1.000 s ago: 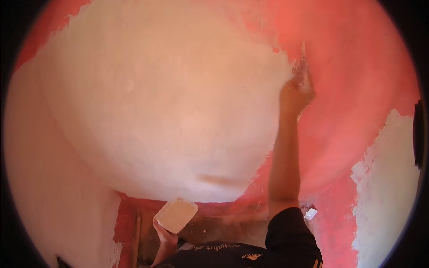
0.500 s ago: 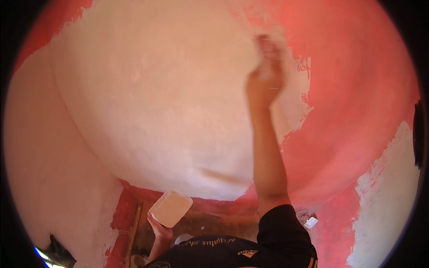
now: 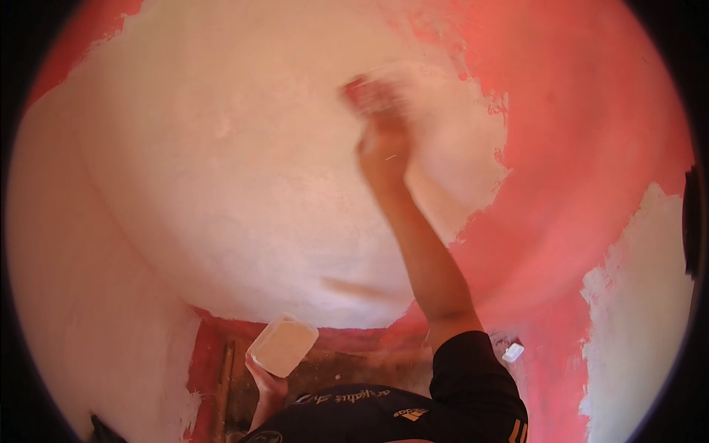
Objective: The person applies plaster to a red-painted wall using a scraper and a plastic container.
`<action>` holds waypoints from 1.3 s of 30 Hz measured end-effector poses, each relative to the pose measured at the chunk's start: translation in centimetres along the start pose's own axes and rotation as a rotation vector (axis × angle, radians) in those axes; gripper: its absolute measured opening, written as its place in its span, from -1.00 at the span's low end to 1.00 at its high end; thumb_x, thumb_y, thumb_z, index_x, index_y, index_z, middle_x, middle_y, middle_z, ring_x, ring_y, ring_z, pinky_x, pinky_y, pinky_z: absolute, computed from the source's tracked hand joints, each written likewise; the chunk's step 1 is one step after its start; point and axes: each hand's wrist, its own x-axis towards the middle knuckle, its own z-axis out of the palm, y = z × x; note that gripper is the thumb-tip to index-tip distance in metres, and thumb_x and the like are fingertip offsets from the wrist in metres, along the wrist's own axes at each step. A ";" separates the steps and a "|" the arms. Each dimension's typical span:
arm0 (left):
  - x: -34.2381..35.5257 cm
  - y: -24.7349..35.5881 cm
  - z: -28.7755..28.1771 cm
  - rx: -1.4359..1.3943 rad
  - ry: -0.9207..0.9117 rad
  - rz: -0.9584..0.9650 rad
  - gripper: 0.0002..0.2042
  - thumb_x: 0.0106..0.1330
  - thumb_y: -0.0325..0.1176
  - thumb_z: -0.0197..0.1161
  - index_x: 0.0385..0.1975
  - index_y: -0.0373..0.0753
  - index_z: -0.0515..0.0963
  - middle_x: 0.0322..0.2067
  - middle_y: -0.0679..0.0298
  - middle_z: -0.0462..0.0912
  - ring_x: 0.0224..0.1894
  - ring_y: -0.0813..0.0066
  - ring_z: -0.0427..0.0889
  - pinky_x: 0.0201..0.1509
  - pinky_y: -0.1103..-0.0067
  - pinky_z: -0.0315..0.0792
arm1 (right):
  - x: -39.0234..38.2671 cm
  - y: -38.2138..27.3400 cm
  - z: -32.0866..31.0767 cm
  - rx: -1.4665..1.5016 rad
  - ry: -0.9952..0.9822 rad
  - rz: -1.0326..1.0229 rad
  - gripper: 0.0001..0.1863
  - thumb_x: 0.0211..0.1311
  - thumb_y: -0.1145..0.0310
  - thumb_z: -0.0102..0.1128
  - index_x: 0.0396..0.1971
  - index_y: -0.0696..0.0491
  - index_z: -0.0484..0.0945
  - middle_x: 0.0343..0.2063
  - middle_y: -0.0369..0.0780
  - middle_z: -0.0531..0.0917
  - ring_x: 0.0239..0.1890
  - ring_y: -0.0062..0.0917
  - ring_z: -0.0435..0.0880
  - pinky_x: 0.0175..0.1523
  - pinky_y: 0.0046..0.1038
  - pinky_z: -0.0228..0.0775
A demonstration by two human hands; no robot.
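High on the wall, my right hand (image 3: 384, 144) is closed round a flat, reddish hand tool (image 3: 371, 96). Motion smears the tool, so I cannot tell whether it is a brush or a scraper. It is at the cream-coated part of the wall (image 3: 244, 170), left of the ragged border with the red part (image 3: 576, 148). Low down in front of my body, my left hand (image 3: 272, 384) grips a rectangular plastic tub (image 3: 284, 345) by its side. A smooth cream-coloured paste or paint fills the tub.
A small white object (image 3: 512, 351) lies low down, right of my right sleeve. Wooden poles (image 3: 225, 380) stand at the lower left, beside a red strip. More cream coating (image 3: 642, 317) covers the wall at the right. A dark object (image 3: 691, 221) shows at the right rim.
My right hand has swept left across the cream area with the tool, away from the red border. My left hand and the tub have stayed nearly still.
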 end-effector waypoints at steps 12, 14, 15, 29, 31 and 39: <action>-1.6 3.6 5.5 0.121 -0.065 -0.013 -0.33 0.53 0.24 -0.33 0.28 -0.19 0.39 0.19 0.24 0.55 0.22 0.25 0.54 0.27 0.33 0.45 | 2.8 5.4 -9.3 -0.284 0.113 0.029 -0.45 0.27 0.67 0.05 0.27 0.07 0.49 0.17 -0.06 0.61 0.22 -0.22 0.59 0.24 -0.31 0.47; -1.8 4.0 6.3 0.091 -0.068 -0.023 -0.34 0.53 0.24 -0.31 0.28 -0.20 0.38 0.19 0.23 0.55 0.22 0.25 0.55 0.26 0.33 0.46 | 1.2 2.7 -7.7 -0.027 0.009 -0.013 -0.38 0.10 0.70 0.13 0.24 0.08 0.52 0.15 -0.05 0.62 0.25 -0.21 0.56 0.26 -0.27 0.46; -1.6 4.2 5.9 0.071 -0.070 -0.028 -0.34 0.53 0.23 -0.30 0.29 -0.20 0.38 0.19 0.23 0.54 0.22 0.25 0.55 0.26 0.33 0.46 | 1.2 0.1 -8.6 0.061 -0.087 -0.041 -0.50 0.22 0.68 0.01 0.16 0.10 0.57 0.09 -0.06 0.65 0.20 -0.24 0.61 0.29 -0.32 0.43; -5.5 7.5 11.7 0.939 -0.445 0.371 -0.52 0.37 -0.49 0.25 0.26 -0.38 0.33 0.24 0.07 0.48 0.25 0.31 0.53 0.30 0.44 0.42 | 2.7 3.9 -14.5 -0.058 0.024 -0.078 -0.61 0.43 0.54 -0.05 0.19 0.06 0.57 0.05 -0.14 0.70 0.06 -0.23 0.70 0.18 -0.33 0.54; -4.2 6.1 10.1 0.628 -0.337 0.197 -0.53 0.37 -0.47 0.24 0.26 -0.38 0.33 0.24 0.07 0.48 0.25 0.31 0.53 0.30 0.43 0.42 | 3.0 1.5 -17.1 0.231 -0.285 0.053 -0.60 0.45 0.56 -0.07 0.22 0.06 0.54 0.13 -0.12 0.66 0.13 -0.32 0.68 0.22 -0.36 0.50; -0.6 2.4 4.4 0.255 -0.238 -0.055 -0.53 0.39 -0.40 0.19 0.26 -0.37 0.33 0.24 0.09 0.49 0.25 0.30 0.53 0.31 0.42 0.42 | 4.7 15.0 -20.6 -0.089 0.321 0.556 -0.63 0.49 0.42 -0.09 0.17 0.08 0.57 0.02 -0.14 0.72 0.00 -0.42 0.73 0.02 -0.40 0.57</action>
